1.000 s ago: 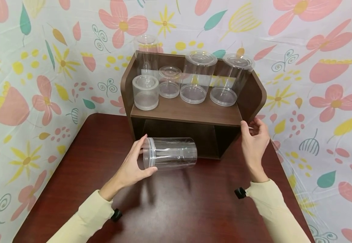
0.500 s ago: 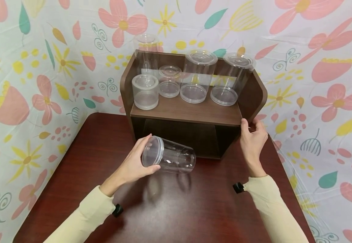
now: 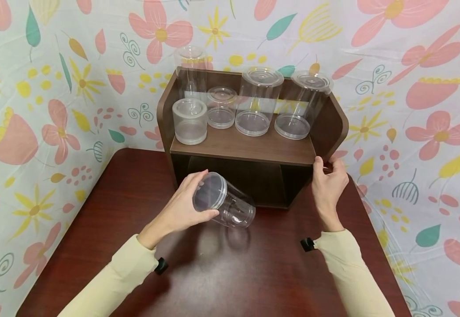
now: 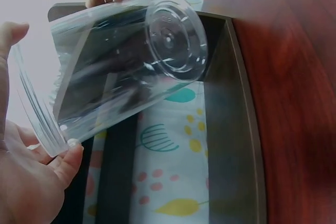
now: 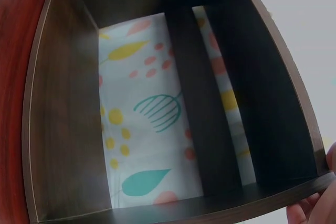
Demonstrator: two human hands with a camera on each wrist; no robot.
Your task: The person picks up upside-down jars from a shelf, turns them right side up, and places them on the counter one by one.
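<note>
My left hand [image 3: 184, 204] holds a clear plastic jar [image 3: 237, 210] by its lidded end, thumb and fingers spread around the lid [image 3: 210, 191]. The jar is tilted in the air, its lid facing up and to the left and its base down to the right, before the lower opening of a brown two-tier shelf [image 3: 246, 150]. The left wrist view shows the jar's round ridged base [image 4: 176, 38]. At the shelf's right side, my right hand [image 3: 330, 189] grips the panel edge, thumb at the front near the upper board's corner and fingers behind.
Several clear lidded jars, tall and short, stand on the upper board, among them a frosted short jar [image 3: 190, 123] at front left. The shelf's lower compartment [image 5: 142, 103] has an open back with a crossbar. A dark red table [image 3: 230, 273] lies below, with a flowered cloth [image 3: 424, 132] around it.
The jar has turned from nearly level to slanting, its lid swinging up and toward the camera. My left hand has shifted slightly right with it. The right hand keeps its place on the shelf.
</note>
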